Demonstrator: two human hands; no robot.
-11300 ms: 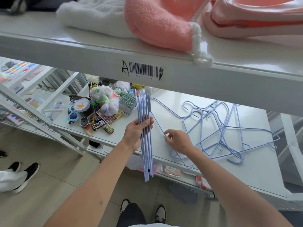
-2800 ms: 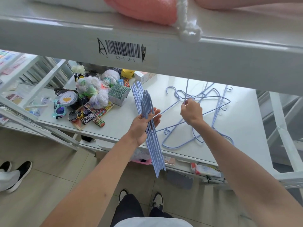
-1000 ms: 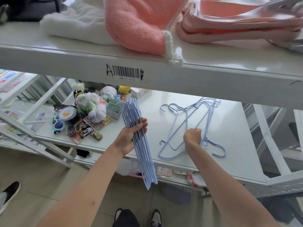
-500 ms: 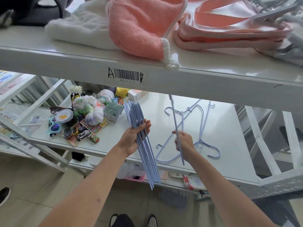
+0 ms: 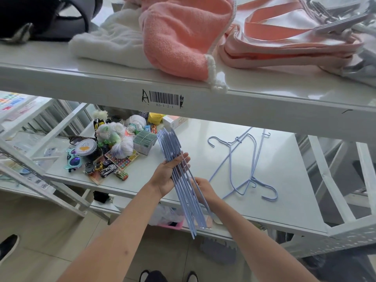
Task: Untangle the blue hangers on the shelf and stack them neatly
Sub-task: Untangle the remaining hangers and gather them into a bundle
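Left hand is holding the hanger stack on edge, grip wrapped mid-stack; right hand is pinching its side. Loose hangers are lying on the shelf. Likely light, springy, snag-prone wire: take the straight bars.

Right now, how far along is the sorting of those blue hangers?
Well along, it seems. Done: a stack of hangers, lined up edge-on, is gripped in the left hand. In hand: the right hand is at the stack's side, seemingly fitting one more hanger in. Left: a few loose hangers, still crossing each other, lie on the shelf. The stack itself has not yet been set down.
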